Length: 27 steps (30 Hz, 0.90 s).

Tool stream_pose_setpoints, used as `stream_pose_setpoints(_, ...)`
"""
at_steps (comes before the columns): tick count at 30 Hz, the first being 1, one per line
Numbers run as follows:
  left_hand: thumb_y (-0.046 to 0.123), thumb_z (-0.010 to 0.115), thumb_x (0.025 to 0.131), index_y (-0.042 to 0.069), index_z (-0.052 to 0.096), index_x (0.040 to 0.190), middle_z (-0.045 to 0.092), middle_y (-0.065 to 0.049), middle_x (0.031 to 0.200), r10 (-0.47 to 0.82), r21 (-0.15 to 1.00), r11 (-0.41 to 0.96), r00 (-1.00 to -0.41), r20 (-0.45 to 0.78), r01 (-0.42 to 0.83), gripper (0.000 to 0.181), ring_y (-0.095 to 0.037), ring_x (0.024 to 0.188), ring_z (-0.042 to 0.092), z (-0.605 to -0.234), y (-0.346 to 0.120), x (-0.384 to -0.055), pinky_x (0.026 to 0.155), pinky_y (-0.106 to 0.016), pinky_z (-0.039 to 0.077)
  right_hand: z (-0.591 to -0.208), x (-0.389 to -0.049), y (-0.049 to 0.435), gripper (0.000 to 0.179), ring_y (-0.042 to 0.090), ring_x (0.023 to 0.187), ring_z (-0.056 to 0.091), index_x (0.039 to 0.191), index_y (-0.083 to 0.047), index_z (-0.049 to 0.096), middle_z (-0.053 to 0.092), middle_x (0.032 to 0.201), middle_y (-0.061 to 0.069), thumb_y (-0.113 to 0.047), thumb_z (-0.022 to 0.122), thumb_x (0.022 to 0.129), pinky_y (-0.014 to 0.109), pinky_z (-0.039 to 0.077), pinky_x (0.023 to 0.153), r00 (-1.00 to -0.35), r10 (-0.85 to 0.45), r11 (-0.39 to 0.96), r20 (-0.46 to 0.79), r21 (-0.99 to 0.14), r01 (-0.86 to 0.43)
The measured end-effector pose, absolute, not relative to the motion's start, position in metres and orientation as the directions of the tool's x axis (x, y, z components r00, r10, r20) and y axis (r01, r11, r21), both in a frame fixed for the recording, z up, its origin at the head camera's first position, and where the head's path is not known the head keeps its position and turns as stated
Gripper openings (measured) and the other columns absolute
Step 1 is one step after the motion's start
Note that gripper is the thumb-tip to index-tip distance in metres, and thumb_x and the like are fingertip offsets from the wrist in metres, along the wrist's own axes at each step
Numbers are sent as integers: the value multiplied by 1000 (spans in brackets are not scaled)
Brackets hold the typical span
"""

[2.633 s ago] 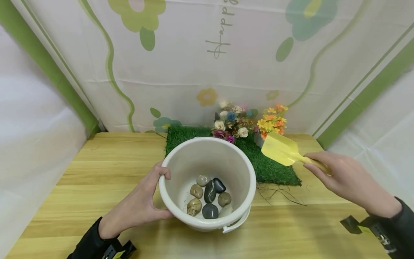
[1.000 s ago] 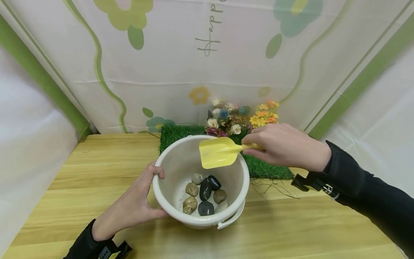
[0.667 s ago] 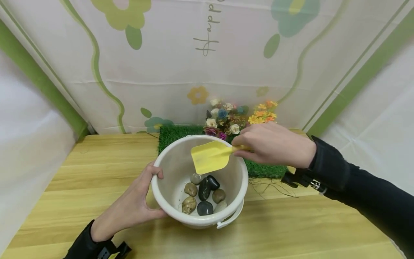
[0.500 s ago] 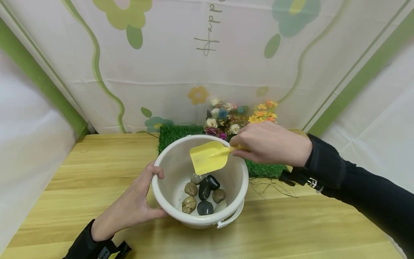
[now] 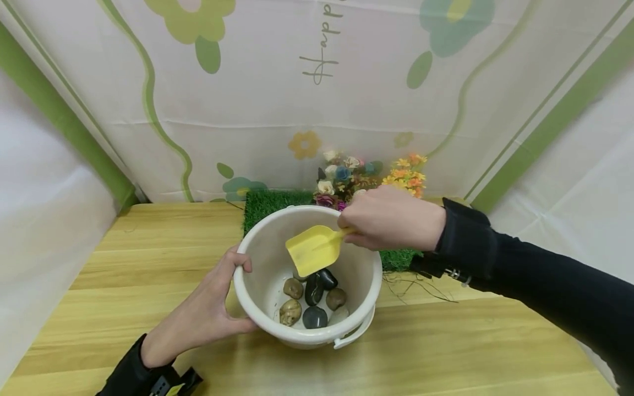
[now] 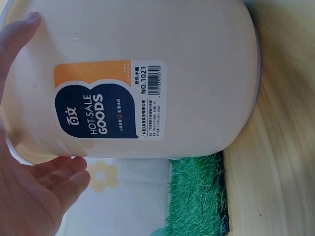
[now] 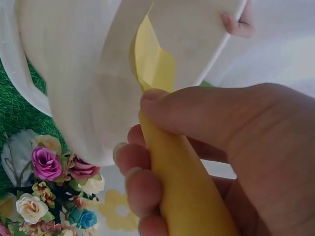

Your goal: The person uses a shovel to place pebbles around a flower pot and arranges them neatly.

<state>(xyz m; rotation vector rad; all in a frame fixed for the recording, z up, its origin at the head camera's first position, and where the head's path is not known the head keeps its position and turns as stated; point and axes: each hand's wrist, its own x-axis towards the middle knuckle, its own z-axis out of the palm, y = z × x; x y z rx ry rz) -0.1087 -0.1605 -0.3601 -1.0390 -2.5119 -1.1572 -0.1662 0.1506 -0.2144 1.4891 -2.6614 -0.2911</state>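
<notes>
A white bucket (image 5: 307, 338) stands on the wooden table, with several smooth stones (image 5: 315, 317) on its bottom. My left hand (image 5: 210, 308) grips its left rim, fingertips hooked over the inner edge and thumb against the outer wall. In the left wrist view a printed label (image 6: 110, 101) shows on the bucket wall (image 6: 211, 78). My right hand (image 5: 391, 218) grips the handle of a yellow toy shovel (image 5: 314, 250). The shovel's blade hangs inside the bucket's opening, above the stones, and covers part of one pale stone. In the right wrist view, fingers and thumb wrap the thick yellow handle (image 7: 184, 182).
Behind the bucket lies a green artificial grass mat (image 5: 274, 203). Mixed artificial flowers (image 5: 332, 184) and orange-yellow ones (image 5: 408, 173) stand on it near the printed curtain (image 5: 238, 99). Thin dark twigs (image 5: 426, 289) lie at the mat's front edge. The bucket's handle (image 5: 356, 334) hangs at front right.
My right hand has carried the shovel left from beside the mat to over the bucket, then lowered the blade into its opening. The left hand keeps its hold on the rim.
</notes>
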Motion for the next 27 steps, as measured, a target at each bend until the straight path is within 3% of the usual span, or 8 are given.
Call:
stream_pose_setpoints(10,49,80,61,14,32,109,34,-7,136,519,586,449,-731,443,674,76,-22,114,43,-360,-161,-108,76,-35,48,-217,-171,126,18,12,48,37,65,-20,48,43,59,-3,-14,59,77,29,31,42,-512,-852,482,-106,221,-848)
stream_pose_setpoints(16,50,80,61,15,32,109,31,-7,140,516,587,451,-733,443,672,77,-23,119,39,-360,-161,-109,78,-37,48,-230,-175,113,20,12,48,39,64,-20,45,40,60,-3,-11,56,78,28,33,41,-536,-821,489,-196,243,-838)
stream_pose_setpoints(27,48,80,60,13,32,109,32,-8,139,518,586,450,-732,443,674,77,-23,119,39,-358,-165,-107,78,-37,48,-245,-172,100,16,12,51,44,68,-19,50,49,65,-4,-10,58,80,28,38,44,-501,-817,421,-285,300,-856)
